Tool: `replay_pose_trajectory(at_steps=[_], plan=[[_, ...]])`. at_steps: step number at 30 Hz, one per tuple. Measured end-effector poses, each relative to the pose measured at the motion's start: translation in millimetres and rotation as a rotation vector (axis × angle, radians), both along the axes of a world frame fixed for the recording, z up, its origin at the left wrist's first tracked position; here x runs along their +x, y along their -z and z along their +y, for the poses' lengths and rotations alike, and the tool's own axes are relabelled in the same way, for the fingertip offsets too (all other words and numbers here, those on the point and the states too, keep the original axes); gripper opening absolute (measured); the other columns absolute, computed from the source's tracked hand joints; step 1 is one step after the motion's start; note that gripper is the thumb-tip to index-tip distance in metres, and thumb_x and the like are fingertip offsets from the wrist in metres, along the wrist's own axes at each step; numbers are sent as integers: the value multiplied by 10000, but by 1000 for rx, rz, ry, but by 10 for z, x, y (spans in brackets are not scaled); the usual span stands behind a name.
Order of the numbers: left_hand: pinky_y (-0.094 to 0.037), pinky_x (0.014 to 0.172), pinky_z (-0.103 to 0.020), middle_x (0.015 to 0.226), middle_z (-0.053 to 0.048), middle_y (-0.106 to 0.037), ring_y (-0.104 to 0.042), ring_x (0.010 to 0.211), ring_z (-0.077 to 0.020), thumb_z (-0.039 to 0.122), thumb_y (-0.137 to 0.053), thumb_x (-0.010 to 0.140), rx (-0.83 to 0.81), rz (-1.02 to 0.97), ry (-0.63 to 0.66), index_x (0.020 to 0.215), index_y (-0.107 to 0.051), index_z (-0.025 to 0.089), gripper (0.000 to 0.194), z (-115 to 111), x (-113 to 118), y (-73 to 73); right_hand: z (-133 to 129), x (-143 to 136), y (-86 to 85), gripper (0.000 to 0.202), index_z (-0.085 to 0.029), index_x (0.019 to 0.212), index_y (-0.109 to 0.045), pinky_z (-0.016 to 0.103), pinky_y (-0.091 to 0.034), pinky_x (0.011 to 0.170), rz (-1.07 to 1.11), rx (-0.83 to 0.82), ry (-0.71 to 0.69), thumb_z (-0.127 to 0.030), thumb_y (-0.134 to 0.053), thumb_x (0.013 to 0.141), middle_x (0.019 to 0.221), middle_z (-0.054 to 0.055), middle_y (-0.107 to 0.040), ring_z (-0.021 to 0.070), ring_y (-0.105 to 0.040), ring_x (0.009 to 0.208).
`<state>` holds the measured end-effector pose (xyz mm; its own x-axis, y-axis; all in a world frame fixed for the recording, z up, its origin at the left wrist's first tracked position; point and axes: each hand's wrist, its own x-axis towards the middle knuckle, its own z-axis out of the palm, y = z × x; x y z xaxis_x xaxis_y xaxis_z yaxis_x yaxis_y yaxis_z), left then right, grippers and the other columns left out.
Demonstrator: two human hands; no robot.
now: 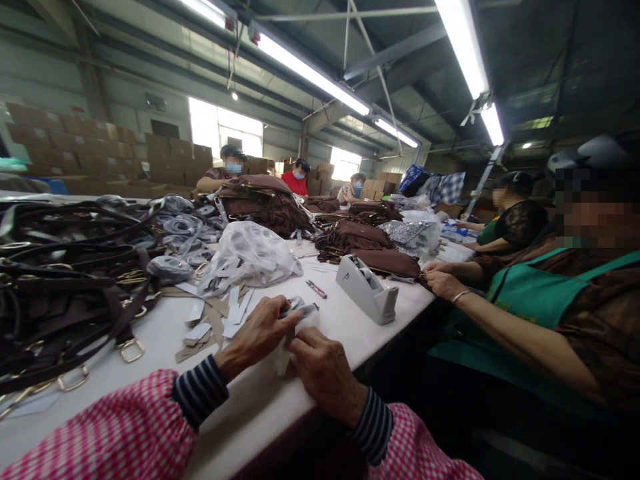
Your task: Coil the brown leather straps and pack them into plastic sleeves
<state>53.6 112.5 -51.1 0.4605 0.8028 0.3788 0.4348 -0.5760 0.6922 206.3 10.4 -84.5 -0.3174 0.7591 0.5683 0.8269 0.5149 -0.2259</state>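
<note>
Over the white table, my left hand (265, 328) is closed on a see-through plastic bag (306, 311) with something dark inside. Lower and to the right, my right hand (327, 370) pinches the bottom of the same bag, beside a beige piece partly hidden by the fingers. What the dark content is, I cannot make out. Strips of white and grey-brown card (213, 323) lie just left of my left hand. Beyond the hands are small thread snips (316, 289) and a grey tape dispenser (367, 290).
Dark straps with metal buckles (65, 293) heap up on the left, beside bagged coiled straps (180, 230). A crumpled plastic bag (253, 257) lies mid-table. Brown zippered bags (367, 247) are stacked behind the dispenser. A co-worker's hands (443, 280) work at the right edge; other people sit farther back.
</note>
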Motion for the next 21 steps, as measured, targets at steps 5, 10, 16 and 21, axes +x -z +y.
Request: replay_pose_trajectory(at_steps=[5,10,16,21], plan=[[-326,712,-343,783,-29,-519,-455,811,-245,483,-576,889,160,124,37,804,-522,212,289,-29,-9,252,57,-2,57,157,-195,863,-628,298,-507,854,-69,103,44,-92,-549,954,1001,63,-658,203,-598,978],[-326,715,-341,786,-27,-513,-443,806,-238,495,-558,892,162,99,50,806,-530,213,295,-10,-20,274,24,89,39,150,-205,912,-622,270,-509,852,54,-14,20,-60,-583,910,998,43,-640,188,-619,972],[-227,588,-303,606,34,-409,-356,617,-151,592,-597,830,-89,-3,128,624,-486,205,452,146,-101,-59,48,48,15,302,-206,1147,-604,303,-505,865,3,19,35,-43,-546,898,1045,62,-647,214,-613,1010],[-199,553,-292,592,43,-397,-298,571,-126,602,-631,785,-391,-172,196,647,-541,193,441,161,-203,-275,150,-68,-41,188,-192,1040,-665,326,-487,745,-264,178,10,-104,-515,969,965,76,-639,224,-581,898]])
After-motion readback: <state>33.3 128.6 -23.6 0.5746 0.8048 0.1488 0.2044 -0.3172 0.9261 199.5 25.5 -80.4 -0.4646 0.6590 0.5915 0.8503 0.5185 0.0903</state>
